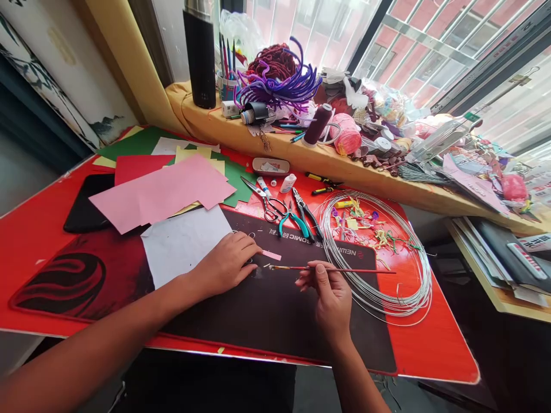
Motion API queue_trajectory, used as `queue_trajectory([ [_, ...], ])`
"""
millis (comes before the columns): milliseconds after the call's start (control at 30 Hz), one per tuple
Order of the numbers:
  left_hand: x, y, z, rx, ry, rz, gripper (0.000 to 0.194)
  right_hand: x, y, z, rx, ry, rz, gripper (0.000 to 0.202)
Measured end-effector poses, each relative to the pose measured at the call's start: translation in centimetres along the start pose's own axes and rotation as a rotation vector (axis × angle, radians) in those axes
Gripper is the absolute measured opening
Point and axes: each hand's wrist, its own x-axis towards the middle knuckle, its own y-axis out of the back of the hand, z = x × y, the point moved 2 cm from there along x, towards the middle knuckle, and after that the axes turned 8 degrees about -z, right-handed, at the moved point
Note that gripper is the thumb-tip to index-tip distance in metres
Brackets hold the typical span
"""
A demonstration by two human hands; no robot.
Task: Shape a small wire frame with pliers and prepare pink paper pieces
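Note:
My right hand (pixel 329 295) pinches the thin red handle of a paintbrush (pixel 297 268) between thumb and fingers. Its whitish bristle tip points left, just above the dark desk mat (pixel 275 315). My left hand (pixel 230 261) rests palm-down on the mat, thumb apart from the fingers. The left fingertips touch the end of a small pink paper strip (pixel 272 255), which lies slightly above the brush tip. A crumpled white sheet (pixel 185 244) is partly under my left wrist.
Pink paper (pixel 172 186) and coloured sheets lie at the left. Scissors (pixel 264 198), teal-handled pliers (pixel 295 218) and a small white glue bottle (pixel 288 183) sit beyond my hands. A wire coil (pixel 424 275) surrounds scraps at the right. Craft supplies crowd the windowsill (pixel 284 152).

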Motion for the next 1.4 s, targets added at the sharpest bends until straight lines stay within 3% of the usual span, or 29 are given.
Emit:
queue_trajectory([
  [167, 1.4, 0.5, 0.9, 0.052, 0.027, 0.005, 0.013, 0.0, -0.2, 0.6, 0.037, -0.020, 0.029, 0.032],
  [433, 4.9, -0.6, 0.6, 0.271, 0.071, -0.140, 0.013, 0.3, 0.0, 0.3, 0.155, -0.034, 0.078, 0.033],
  [867, 6.2, -1.0, 1.7, 0.214, 0.049, -0.230, 0.005, 0.6, 1.3, 1.7, 0.325, -0.120, 0.175, 0.037],
  [1100, 7.2, -1.7, 2.7, 0.160, 0.022, -0.240, 0.018, 0.9, 2.2, 1.4, 0.333, -0.121, 0.205, 0.038],
  [1400, 8.1, -2.1, 3.1, 0.044, 0.021, -0.309, 0.003, 1.5, 3.2, 1.1, 0.383, -0.138, 0.241, 0.038],
])
